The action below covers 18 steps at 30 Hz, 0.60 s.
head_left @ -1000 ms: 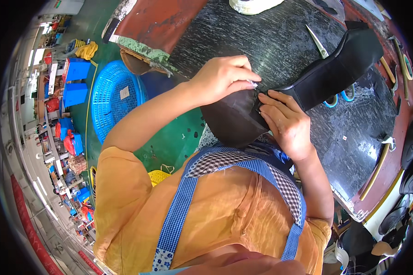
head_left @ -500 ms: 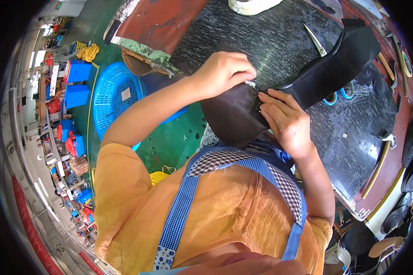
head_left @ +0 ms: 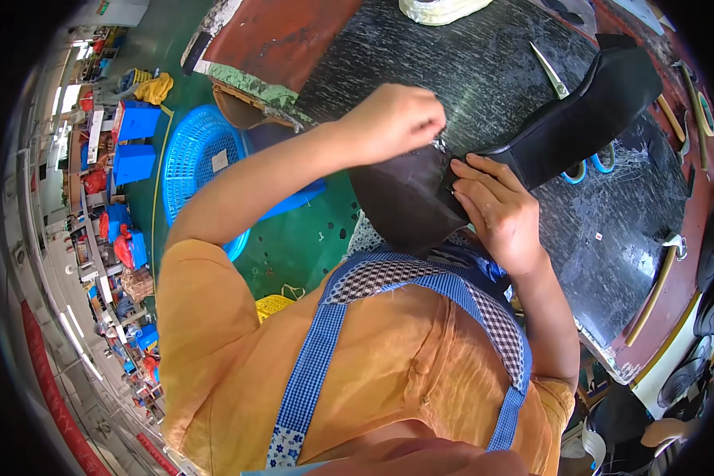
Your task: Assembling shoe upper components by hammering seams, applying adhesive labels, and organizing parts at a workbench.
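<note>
A long black leather upper (head_left: 583, 107) lies across the dark work table, its broad dark brown end (head_left: 404, 198) hanging over the near edge toward my apron. My right hand (head_left: 500, 210) grips this upper near its middle, fingers bent and pressed together on the surface. Just left of those fingertips, my left hand (head_left: 404, 119) is closed in a fist above the upper's edge. A small whitish bit shows under the left fist; what the fingers pinch is hidden. Scissors with blue handles (head_left: 587, 168) lie partly beneath the upper, their blade pointing away.
The dark table top (head_left: 357, 71) has a red-brown board (head_left: 285, 40) at its far left and a white roll (head_left: 444, 9) at the back. Wooden-handled tools (head_left: 650, 301) lie along the right rim. A blue plastic basket (head_left: 184, 163) stands on the green floor.
My left hand has lifted slightly, and its fingers are curled in more tightly. The right hand and the upper keep their places; the whole view has shifted a little.
</note>
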Each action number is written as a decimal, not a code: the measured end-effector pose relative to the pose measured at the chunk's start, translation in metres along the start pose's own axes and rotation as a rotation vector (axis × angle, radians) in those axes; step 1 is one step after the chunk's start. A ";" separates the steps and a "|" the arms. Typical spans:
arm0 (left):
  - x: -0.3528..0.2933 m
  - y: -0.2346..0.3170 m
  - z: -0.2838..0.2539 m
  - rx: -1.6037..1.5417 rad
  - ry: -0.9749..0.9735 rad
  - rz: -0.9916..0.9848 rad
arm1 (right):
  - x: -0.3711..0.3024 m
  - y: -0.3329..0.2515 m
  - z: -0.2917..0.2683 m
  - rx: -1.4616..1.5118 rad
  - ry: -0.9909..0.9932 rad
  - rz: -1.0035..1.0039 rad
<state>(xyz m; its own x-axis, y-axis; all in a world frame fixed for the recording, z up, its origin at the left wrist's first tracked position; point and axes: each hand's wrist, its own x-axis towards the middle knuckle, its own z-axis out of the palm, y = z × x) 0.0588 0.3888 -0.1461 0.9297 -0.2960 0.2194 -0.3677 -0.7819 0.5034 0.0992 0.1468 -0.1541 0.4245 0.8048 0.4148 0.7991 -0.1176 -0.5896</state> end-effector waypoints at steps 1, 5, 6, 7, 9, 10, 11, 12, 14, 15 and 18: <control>-0.005 -0.002 -0.004 -0.198 -0.041 -0.215 | 0.000 0.000 -0.001 -0.003 -0.006 0.003; -0.022 -0.005 0.001 -0.748 0.134 -0.653 | 0.000 -0.004 -0.002 0.012 -0.009 0.004; -0.023 -0.001 0.000 -0.683 0.129 -0.579 | 0.000 -0.005 -0.002 0.008 -0.013 0.010; -0.025 0.004 -0.002 -0.619 0.124 -0.506 | 0.000 -0.006 -0.002 0.005 -0.017 0.016; -0.023 0.009 -0.009 -0.110 0.055 -0.106 | 0.003 -0.007 -0.001 0.004 -0.019 0.012; -0.022 0.010 -0.010 0.006 0.031 -0.013 | 0.004 -0.007 -0.001 0.004 -0.020 0.007; -0.022 0.013 -0.012 0.083 -0.041 -0.009 | 0.004 -0.007 0.000 0.003 -0.021 0.006; -0.022 0.018 -0.014 0.082 -0.040 -0.007 | 0.003 -0.007 0.001 0.008 -0.018 0.014; -0.022 0.025 -0.016 0.268 -0.191 -0.020 | 0.002 -0.008 0.003 0.010 -0.014 0.022; -0.027 0.018 -0.017 0.273 -0.176 0.002 | 0.002 -0.009 0.004 0.013 -0.013 0.020; -0.042 -0.011 -0.024 -0.019 0.039 -0.173 | 0.004 -0.011 0.003 0.009 -0.018 0.018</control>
<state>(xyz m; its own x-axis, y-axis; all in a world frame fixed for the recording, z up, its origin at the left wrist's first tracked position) 0.0234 0.4228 -0.1404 0.9777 -0.1360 0.1602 -0.2029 -0.8087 0.5521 0.0908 0.1532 -0.1484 0.4309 0.8131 0.3913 0.7873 -0.1268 -0.6034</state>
